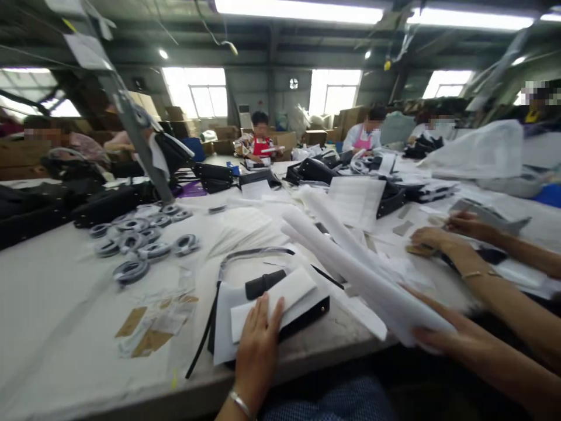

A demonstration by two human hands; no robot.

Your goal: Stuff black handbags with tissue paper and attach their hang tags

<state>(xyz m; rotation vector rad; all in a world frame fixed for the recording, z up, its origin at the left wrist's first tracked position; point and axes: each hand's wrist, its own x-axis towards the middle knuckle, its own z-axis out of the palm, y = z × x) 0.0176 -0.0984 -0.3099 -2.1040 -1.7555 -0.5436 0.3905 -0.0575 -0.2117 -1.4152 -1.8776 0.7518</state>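
My left hand [258,345] lies flat, fingers stretched, on a white paper sheet [272,304] that covers a black bag [302,316] at the near table edge. The bag's black strap [254,254] loops away over the table. My right hand [442,336] grips the near end of a long stack of white paper sheets [350,257] that reaches up and left across the table.
A co-worker's two hands [438,237] work at the right. Several coiled straps in plastic [140,242] lie at the left, brown tags [144,330] nearer. Black bags [315,169] and papers crowd the far table, with a metal post [131,123] and seated people beyond.
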